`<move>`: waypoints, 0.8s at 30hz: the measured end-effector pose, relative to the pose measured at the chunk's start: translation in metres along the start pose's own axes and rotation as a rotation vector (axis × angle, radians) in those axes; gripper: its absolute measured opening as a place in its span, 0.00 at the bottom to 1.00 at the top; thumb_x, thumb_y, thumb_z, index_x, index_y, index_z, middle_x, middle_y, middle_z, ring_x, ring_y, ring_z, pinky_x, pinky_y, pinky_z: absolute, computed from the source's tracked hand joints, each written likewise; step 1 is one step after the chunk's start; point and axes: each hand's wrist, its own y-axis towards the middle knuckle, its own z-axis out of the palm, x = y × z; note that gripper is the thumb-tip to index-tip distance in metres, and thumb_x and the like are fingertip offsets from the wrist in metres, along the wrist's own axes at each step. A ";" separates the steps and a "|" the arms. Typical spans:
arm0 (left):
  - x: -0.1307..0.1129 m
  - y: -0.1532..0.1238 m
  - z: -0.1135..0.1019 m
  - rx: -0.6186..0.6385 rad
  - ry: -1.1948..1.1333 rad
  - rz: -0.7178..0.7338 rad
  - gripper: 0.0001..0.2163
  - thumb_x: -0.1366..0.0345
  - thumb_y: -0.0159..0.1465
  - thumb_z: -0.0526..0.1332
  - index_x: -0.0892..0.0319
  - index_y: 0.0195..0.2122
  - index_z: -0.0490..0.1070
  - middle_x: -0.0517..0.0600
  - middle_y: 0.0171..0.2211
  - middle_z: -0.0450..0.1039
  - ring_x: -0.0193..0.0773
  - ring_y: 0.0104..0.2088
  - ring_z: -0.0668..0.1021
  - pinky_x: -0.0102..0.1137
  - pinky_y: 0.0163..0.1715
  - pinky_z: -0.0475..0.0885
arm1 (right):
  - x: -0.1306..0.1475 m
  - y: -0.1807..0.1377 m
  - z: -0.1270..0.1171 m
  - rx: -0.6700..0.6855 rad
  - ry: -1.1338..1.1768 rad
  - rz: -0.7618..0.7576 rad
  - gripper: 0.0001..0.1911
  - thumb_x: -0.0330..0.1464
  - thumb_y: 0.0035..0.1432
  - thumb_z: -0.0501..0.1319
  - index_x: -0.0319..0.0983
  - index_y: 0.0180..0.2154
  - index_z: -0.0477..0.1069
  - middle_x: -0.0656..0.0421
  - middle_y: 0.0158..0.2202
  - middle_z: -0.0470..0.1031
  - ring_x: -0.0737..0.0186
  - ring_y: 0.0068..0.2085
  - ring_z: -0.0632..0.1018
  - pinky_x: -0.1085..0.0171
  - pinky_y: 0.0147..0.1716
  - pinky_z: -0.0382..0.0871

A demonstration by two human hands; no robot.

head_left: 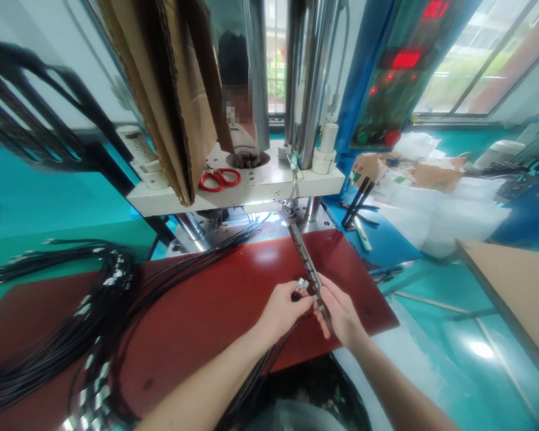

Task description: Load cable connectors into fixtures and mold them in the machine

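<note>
My left hand is closed in a pinch on the metal connector end of a black cable, over the red work surface. The cable runs back under my left wrist. My right hand grips the near end of a long, narrow metal fixture bar that reaches away toward the press. The connector sits right against the bar's near end, between both hands.
A big bundle of black cables lies at the left of the red surface. Behind stands a press machine with a white platen, red scissors and cardboard. A control panel is at the right, with white bags beside it.
</note>
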 end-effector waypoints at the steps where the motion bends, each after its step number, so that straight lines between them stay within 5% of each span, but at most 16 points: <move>1: -0.001 0.000 0.000 -0.007 0.013 0.012 0.06 0.67 0.52 0.57 0.62 0.20 0.63 0.45 0.21 0.67 0.29 0.23 0.67 0.25 0.26 0.61 | -0.001 0.000 0.000 0.012 -0.021 0.003 0.25 0.42 0.58 0.51 0.37 0.54 0.58 0.64 0.20 0.66 0.73 0.13 0.65 0.75 0.07 0.56; 8: -0.001 0.000 0.001 -0.040 -0.083 -0.032 0.07 0.69 0.51 0.56 0.61 0.18 0.60 0.43 0.17 0.64 0.27 0.20 0.66 0.24 0.22 0.59 | -0.004 0.003 0.004 0.040 -0.255 -0.036 0.25 0.43 0.60 0.47 0.37 0.55 0.57 0.67 0.16 0.63 0.74 0.11 0.64 0.75 0.09 0.57; 16: 0.000 0.001 -0.016 -0.069 -0.246 -0.125 0.11 0.57 0.56 0.55 0.60 0.28 0.62 0.42 0.21 0.61 0.24 0.16 0.61 0.22 0.14 0.54 | -0.003 0.002 0.000 0.017 -0.065 0.018 0.25 0.42 0.58 0.51 0.38 0.54 0.58 0.65 0.19 0.66 0.74 0.12 0.63 0.76 0.07 0.56; 24: 0.005 0.004 -0.014 0.116 -0.282 -0.250 0.11 0.60 0.48 0.62 0.62 0.24 0.63 0.40 0.15 0.56 0.24 0.14 0.57 0.22 0.11 0.48 | -0.002 0.000 -0.001 0.025 -0.098 0.035 0.26 0.42 0.57 0.52 0.37 0.54 0.58 0.65 0.19 0.67 0.74 0.12 0.63 0.75 0.07 0.56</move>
